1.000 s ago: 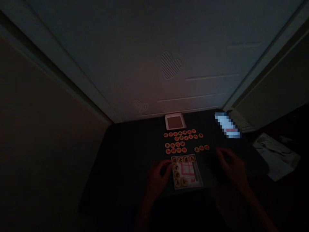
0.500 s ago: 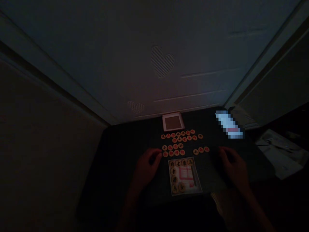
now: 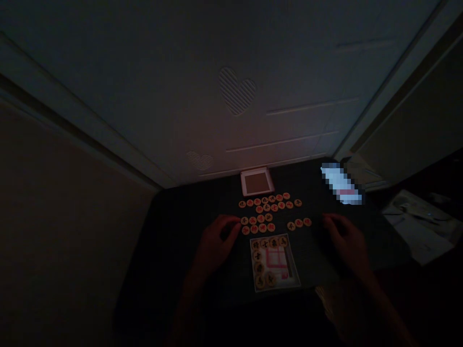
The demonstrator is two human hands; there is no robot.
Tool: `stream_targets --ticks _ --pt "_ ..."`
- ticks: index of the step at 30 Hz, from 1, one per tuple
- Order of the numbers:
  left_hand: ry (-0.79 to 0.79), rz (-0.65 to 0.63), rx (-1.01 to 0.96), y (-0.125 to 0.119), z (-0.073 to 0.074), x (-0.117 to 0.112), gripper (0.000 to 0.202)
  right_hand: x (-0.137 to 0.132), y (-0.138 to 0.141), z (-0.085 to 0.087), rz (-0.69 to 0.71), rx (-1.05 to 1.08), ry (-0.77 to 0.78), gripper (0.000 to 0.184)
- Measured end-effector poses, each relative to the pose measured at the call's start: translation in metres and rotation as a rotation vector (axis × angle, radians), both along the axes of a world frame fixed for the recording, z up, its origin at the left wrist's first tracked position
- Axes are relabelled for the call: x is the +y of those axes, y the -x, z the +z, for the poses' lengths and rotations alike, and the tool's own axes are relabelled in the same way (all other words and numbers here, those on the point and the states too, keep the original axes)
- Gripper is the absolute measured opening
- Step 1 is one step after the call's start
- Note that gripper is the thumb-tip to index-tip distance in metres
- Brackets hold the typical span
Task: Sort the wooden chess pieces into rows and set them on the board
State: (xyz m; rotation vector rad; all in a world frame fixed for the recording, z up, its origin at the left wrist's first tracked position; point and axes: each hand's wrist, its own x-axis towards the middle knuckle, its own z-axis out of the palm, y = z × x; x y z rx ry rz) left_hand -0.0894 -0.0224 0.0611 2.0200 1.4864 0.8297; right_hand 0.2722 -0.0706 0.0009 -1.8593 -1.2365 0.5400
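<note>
My left hand [image 3: 216,239] rests at the left end of two short rows of round xiangqi pieces [image 3: 253,229]. Its thumb and forefinger are slightly apart beside the end pieces; whether they touch them I cannot tell. To the right, my right hand [image 3: 346,237] lies loosely bent on the dark table with nothing visible in it, near a row of three pieces [image 3: 298,223]. Between the hands, a shallow clear-sided box [image 3: 294,262] holds several black-marked pieces along its back and left sides. Two longer rows of pieces [image 3: 272,198] lie farther back.
A white-rimmed tray or lid [image 3: 243,183] stands at the back against a pale panel with embossed hearts [image 3: 237,91]. A bright, pixelated object [image 3: 340,184] lies at the back right of the table [image 3: 181,231]. Papers or bags [image 3: 421,226] are off the right edge. Light is very dim.
The whole view has shifted slightly, so everything sits a little farther left. My right hand's fingertips are a bit higher and farther left. The pieces keep the same arrangement.
</note>
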Motion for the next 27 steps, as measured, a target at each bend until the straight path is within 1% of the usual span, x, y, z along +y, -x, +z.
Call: stream_targets --ticks 4,9,13,20,21,23,25,27 --pt "-0.005 0.022 0.000 0.003 -0.001 -0.003 0.018 0.006 0.003 0.003 0.015 0.020 -0.015 0.040" --pt "0.013 0.017 -0.009 0.004 -0.002 -0.007 0.017 0.006 0.010 0.001 0.017 0.041 -0.012 0.040" --pt "0.020 0.012 -0.013 0.005 -0.004 -0.010 0.017 0.006 0.011 -0.001 0.037 0.015 -0.014 0.040" --pt "0.027 0.041 -0.017 0.009 -0.010 -0.015 0.018 0.002 0.011 -0.002 0.063 -0.029 -0.050 0.040" --pt "0.031 0.044 -0.020 0.009 -0.010 -0.015 0.018 0.002 0.012 -0.001 0.083 -0.053 -0.074 0.038" --pt "0.040 0.047 -0.020 0.010 -0.012 -0.016 0.018 0.003 0.014 0.001 0.184 -0.137 -0.145 0.032" --pt "0.042 0.052 -0.020 0.011 -0.014 -0.016 0.019 0.006 0.017 0.004 0.354 -0.244 -0.216 0.024" --pt "0.047 0.055 -0.025 0.011 -0.015 -0.016 0.019 0.012 0.020 0.007 0.523 -0.339 -0.251 0.020"
